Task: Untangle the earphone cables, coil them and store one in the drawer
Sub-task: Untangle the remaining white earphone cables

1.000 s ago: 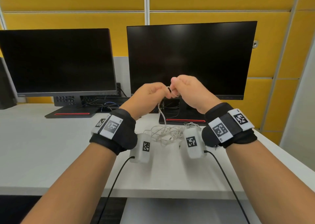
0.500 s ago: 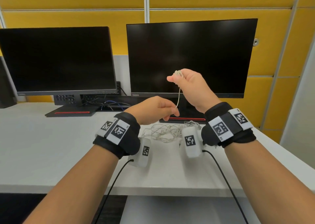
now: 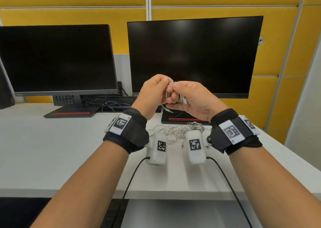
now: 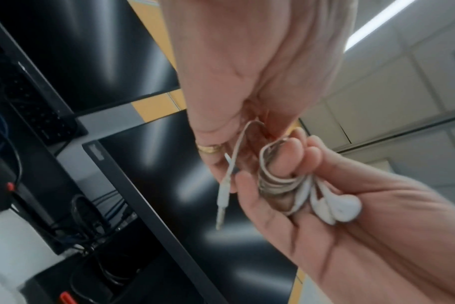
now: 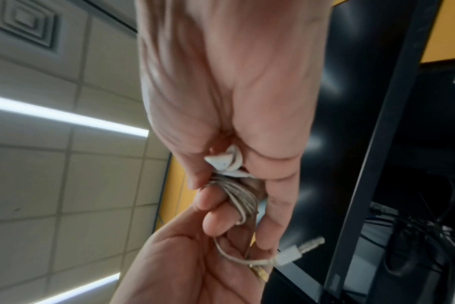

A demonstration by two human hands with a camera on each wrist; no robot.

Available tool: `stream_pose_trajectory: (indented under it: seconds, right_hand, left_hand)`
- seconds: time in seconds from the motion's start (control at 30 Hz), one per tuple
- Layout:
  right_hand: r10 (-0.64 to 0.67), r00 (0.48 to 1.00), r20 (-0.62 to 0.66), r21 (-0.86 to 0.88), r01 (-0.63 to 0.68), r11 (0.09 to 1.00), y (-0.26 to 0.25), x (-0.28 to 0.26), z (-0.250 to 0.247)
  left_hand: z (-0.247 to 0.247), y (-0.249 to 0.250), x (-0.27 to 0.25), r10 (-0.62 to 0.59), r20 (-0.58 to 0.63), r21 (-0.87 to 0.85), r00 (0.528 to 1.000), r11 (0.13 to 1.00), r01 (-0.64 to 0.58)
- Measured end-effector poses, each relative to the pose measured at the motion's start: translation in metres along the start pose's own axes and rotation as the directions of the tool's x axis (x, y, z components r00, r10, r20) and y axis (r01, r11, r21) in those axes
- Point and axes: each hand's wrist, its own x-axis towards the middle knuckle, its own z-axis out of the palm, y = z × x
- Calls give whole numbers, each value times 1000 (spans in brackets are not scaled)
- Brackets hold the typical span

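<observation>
Your left hand rose back to your right hand, pinching the plug end; right fingers clamped the earphone coil. Winding nearly finished.

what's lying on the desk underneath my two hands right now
A loose tangle of white earphone cable lies on the white desk, below the left hand and right hand. The wrist cameras cover parts of it, so its full extent is hidden.

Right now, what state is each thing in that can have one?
Coiled earphone cable: wound around the right hand's fingers, plug end loose.
Left hand: pinches the cable's loose end.
Right hand: holds the coil.
Second earphone cable: tangled on the desk.
Monitors: dark.
</observation>
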Motion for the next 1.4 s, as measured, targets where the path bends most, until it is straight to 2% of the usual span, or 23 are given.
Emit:
stream_pose_trajectory:
  seconds: [0.07, 0.13, 0.23, 0.37, 0.43, 0.5, 0.57, 0.63, 0.73, 0.83, 0.9, 1.0, 1.07, 1.13, 1.2, 1.27, 1.4]
  right_hand:
    - [-2, 999, -39, 47, 4, 999, 3, 1, -1]
    - [9, 997, -79, 19, -8, 1000, 9, 4, 1]
    - [1, 983, -183, -120, -24, 993, 18, 11, 8]
    - [-107, 931, -349, -322, -12, 947, 34, 22, 10]
    - [-164, 920, -357, -409, 4, 912, 41, 29, 5]
    - [-167, 919, -358, -453, -15, 892, 46, 35, 0]
    - [-105, 927, -360, -401, -52, 914, 48, 41, -5]
    - [-36, 942, -334, -254, -53, 966, 50, 46, -10]
    - [-45, 934, -355, -115, 4, 993, 52, 51, -16]
    - [-88, 906, -413, -82, 59, 995, 56, 52, -20]
    - [-65, 902, -427, 27, 84, 996, 56, 51, -21]
    - [0, 895, -446, 232, 115, 966, 51, 50, -25]
    - [15, 893, -449, 308, 139, 941, 48, 49, -28]
    - [13, 909, -416, 291, 119, 949, 49, 48, -27]
    - [21, 937, -349, 227, 63, 972, 54, 47, -24]
    - [46, 959, -278, 167, 1, 986, 59, 46, -19]
    - [75, 969, -234, 101, -53, 993, 65, 44, -16]
  left_hand:
    - [5, 0, 3, 1, -37, -39, 999, 999, -3]
    - [11, -4, 7, 2, -81, 5, 997, 1000, -1]
    - [17, -15, 16, 23, -136, 123, 990, 992, -6]
    - [17, -26, 23, 37, -163, 174, 986, 985, -8]
    - [15, -31, 27, 38, -166, 193, 985, 981, -5]
    - [11, -38, 31, 21, -175, 207, 984, 978, 16]
    - [6, -45, 35, -24, -165, 173, 986, 983, 53]
    - [2, -53, 38, -69, -149, 147, 986, 985, 91]
    - [-5, -63, 39, -80, -153, 146, 985, 984, 103]
    - [-13, -65, 37, -48, -111, 281, 993, 957, 78]
    - [-19, -65, 35, -46, -58, 390, 997, 919, 65]
    - [-26, -64, 33, -131, -15, 460, 991, 879, 123]
    - [-27, -65, 32, -171, -10, 455, 985, 877, 156]
    - [-24, -66, 30, -177, -25, 358, 984, 917, 174]
    - [-22, -68, 29, -159, -71, 186, 985, 968, 170]
    - [-21, -69, 28, -147, -98, 86, 984, 984, 155]
    - [-20, -68, 25, -166, -42, -19, 985, 986, 166]
